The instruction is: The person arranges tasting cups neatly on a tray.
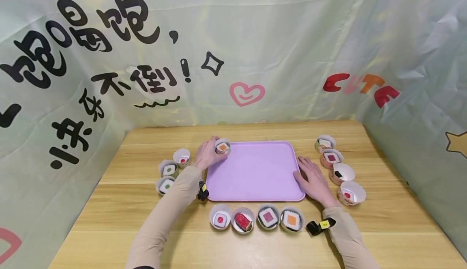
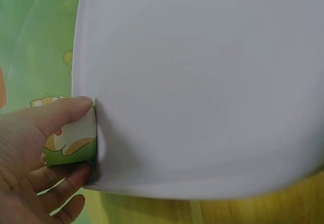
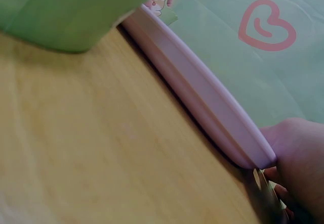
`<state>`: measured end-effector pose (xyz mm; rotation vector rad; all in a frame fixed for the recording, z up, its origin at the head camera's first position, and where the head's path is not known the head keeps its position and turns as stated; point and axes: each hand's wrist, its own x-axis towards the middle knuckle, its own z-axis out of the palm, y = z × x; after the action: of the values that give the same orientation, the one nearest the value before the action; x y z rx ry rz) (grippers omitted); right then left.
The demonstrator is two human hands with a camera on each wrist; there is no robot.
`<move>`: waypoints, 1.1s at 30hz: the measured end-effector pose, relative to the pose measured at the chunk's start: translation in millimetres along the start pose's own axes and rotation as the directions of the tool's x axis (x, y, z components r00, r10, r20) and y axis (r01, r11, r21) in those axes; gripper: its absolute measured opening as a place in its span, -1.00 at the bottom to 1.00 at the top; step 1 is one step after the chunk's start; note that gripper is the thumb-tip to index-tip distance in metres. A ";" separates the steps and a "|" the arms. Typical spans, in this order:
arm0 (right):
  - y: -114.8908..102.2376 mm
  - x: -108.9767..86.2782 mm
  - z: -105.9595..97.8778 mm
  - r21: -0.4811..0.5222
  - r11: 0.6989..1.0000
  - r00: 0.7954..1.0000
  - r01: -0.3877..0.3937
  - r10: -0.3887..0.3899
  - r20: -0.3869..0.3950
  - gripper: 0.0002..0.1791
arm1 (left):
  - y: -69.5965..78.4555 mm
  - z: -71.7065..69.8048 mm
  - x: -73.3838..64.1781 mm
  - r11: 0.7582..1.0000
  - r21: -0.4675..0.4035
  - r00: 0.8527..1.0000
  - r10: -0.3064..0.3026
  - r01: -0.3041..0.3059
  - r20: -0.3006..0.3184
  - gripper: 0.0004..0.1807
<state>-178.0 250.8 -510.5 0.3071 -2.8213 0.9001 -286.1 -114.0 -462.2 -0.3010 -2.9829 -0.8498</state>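
Observation:
My left hand grips a small paper cup between thumb and fingers at the far left corner of the purple tray. Inside that cup sits a sushi piece with an orange centre. In the left wrist view, the cup shows a green and white printed side, its base against the tray's surface. My right hand lies along the tray's right edge with fingers extended and the thumb at the rim. The right wrist view shows the tray's side wall running up to that hand.
Several sushi cups stand in a row before the tray's near edge. More cups line the right side, and three cups stand at the left beside my forearm. A printed cloth hangs behind the wooden table.

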 end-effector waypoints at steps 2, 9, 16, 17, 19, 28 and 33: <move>0.2 0.2 0.3 0.001 1.000 1.000 -0.002 0.002 0.000 -0.38 | -0.1 -0.4 -0.5 1.000 -0.020 1.000 -0.005 0.005 0.009 -0.21; 0.7 0.1 -0.4 -0.003 1.000 1.000 -0.015 0.015 0.016 -0.38 | 0.5 -3.6 -2.5 0.995 -0.102 0.999 -0.010 0.013 0.036 -0.16; -0.9 -0.5 -1.9 -0.004 1.000 1.000 -0.009 0.009 0.009 -0.38 | 2.7 -8.3 -3.0 0.993 -0.111 0.998 -0.024 0.029 0.052 -0.04; -1.3 -0.7 -1.8 -0.004 1.000 1.000 -0.007 0.007 0.007 -0.38 | 2.7 -8.9 -3.0 0.993 -0.115 0.998 -0.027 0.033 0.055 -0.03; -1.8 -1.0 -1.4 -0.005 1.000 1.000 -0.004 0.004 0.002 -0.38 | 2.5 -10.0 -3.4 0.992 -0.119 0.998 -0.030 0.037 0.060 -0.01; -2.3 -1.4 -2.1 -0.012 1.000 1.000 -0.004 0.004 0.012 -0.39 | 1.7 -17.0 -6.4 0.992 -0.120 0.997 -0.018 0.028 0.081 0.07; -2.5 -1.7 -2.5 -0.014 1.000 1.000 -0.006 0.006 0.012 -0.39 | 2.0 -23.9 -10.3 0.993 -0.114 0.996 -0.030 0.039 0.086 0.07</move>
<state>-175.5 250.5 -507.5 0.3036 -2.8403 0.8819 -276.3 -126.7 -441.7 -0.2960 -3.0296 -1.0418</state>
